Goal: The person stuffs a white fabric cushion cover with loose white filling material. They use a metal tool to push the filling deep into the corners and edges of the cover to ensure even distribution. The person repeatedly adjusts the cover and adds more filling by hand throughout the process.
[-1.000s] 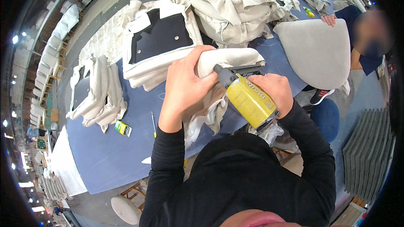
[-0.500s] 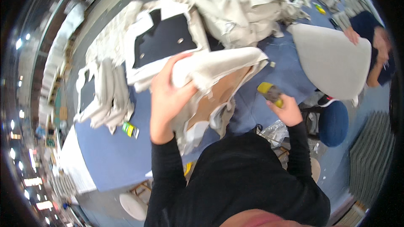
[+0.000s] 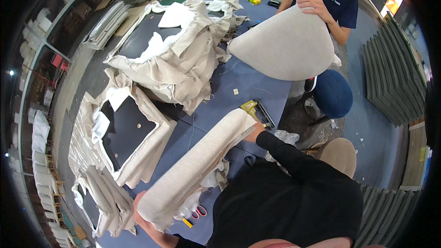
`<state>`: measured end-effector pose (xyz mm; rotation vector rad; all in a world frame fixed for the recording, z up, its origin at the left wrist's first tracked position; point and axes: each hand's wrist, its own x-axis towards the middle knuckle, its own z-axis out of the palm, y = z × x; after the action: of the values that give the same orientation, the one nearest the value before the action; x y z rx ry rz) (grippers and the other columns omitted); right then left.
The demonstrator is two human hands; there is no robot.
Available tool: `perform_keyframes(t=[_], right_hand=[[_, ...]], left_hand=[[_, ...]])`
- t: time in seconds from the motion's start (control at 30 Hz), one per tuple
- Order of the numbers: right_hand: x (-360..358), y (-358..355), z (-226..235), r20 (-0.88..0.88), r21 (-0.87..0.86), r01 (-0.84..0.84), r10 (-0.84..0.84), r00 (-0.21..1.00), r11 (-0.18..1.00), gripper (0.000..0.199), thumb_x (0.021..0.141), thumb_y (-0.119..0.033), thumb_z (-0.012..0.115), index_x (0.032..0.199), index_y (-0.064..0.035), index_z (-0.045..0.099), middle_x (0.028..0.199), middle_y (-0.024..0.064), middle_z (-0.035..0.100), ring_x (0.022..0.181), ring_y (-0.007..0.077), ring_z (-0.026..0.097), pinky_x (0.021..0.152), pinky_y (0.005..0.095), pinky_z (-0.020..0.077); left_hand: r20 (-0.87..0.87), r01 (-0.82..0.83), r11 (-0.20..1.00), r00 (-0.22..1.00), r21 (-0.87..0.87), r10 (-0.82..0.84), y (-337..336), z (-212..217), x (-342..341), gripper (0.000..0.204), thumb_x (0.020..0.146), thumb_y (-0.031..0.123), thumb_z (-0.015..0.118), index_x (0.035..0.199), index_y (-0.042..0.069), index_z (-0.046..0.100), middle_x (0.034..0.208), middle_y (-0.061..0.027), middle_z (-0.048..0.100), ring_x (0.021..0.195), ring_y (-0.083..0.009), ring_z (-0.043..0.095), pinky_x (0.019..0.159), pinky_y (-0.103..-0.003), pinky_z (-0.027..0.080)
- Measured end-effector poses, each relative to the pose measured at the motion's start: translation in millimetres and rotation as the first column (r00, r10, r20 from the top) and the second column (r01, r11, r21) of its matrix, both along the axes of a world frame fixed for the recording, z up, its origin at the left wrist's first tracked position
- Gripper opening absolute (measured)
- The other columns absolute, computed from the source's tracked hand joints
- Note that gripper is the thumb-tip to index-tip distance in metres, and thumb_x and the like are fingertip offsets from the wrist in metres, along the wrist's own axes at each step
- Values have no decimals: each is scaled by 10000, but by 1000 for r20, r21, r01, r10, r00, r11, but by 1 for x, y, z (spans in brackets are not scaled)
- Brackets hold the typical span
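Observation:
A beige fabric-covered padded panel (image 3: 193, 170) slants across the front of the table, its long padded side turned up. Around its lower left end my left hand (image 3: 146, 220) is closed. At the upper right end is my right hand (image 3: 252, 133), its fingers partly hidden by the panel and apparently gripping the edge. Just beyond that hand lies a yellow-green and black staple gun (image 3: 250, 108) on the blue-grey table (image 3: 220, 94). Loose fabric and white padding hang from the panel's near side. Below it are red-handled scissors (image 3: 200, 211) and a yellow tool (image 3: 187, 222).
Padded panels with black backs (image 3: 126, 131) and a heap of beige covers (image 3: 183, 73) fill the left and far table. Across the table, a person in dark blue holds a rounded beige panel (image 3: 289, 41). Stools (image 3: 337, 154) and grey stacks (image 3: 390, 73) stand at right.
The staple gun has left my right hand and lies on the table. That hand has moved to the panel, which is turned padded side up. My view has swung right.

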<state>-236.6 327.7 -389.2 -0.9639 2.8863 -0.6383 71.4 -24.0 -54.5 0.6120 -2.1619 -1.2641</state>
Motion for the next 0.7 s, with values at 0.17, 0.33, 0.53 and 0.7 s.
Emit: perform_keyframes(t=[0.17, 0.33, 0.53, 0.7], right_hand=[[34, -38, 62, 500, -505, -231, 501, 707, 831, 728, 858, -549, 835, 1364, -53, 672, 1363, 150, 699, 1284, 311, 639, 1114, 417, 477], [35, -48, 101, 538, -674, 159, 332, 775, 722, 624, 858, -301, 894, 1354, -9, 652, 1290, 136, 721, 1200, 240, 672, 1061, 385, 510], [7, -24, 214, 408, -798, 278, 140, 902, 534, 605, 870, -257, 879, 1365, 2, 646, 1301, 149, 720, 1201, 246, 676, 1065, 395, 509], [48, -8, 317, 203, -836, 70, 189, 961, 544, 591, 879, -221, 866, 1374, 11, 642, 1311, 159, 719, 1202, 252, 679, 1068, 404, 507]], left_hand=[[-107, -373, 928, 923, 3, 371, 4, -30, 38, 687, 831, 420, 768, 1339, -29, 655, 1216, -192, 741, 1145, -330, 715, 1050, -461, 515], [-85, -427, 904, 900, 17, 427, 17, -57, 52, 605, 882, 380, 725, 1328, -24, 669, 1190, -180, 752, 1112, -303, 726, 1018, -434, 531], [-33, -433, 900, 900, 48, 435, 18, -81, 70, 512, 943, 332, 674, 1315, -19, 685, 1159, -165, 766, 1074, -272, 740, 979, -402, 550], [69, -509, 856, 861, 93, 505, -10, -112, 96, 441, 994, 292, 631, 1305, -15, 699, 1133, -152, 777, 1041, -245, 751, 946, -375, 566]])
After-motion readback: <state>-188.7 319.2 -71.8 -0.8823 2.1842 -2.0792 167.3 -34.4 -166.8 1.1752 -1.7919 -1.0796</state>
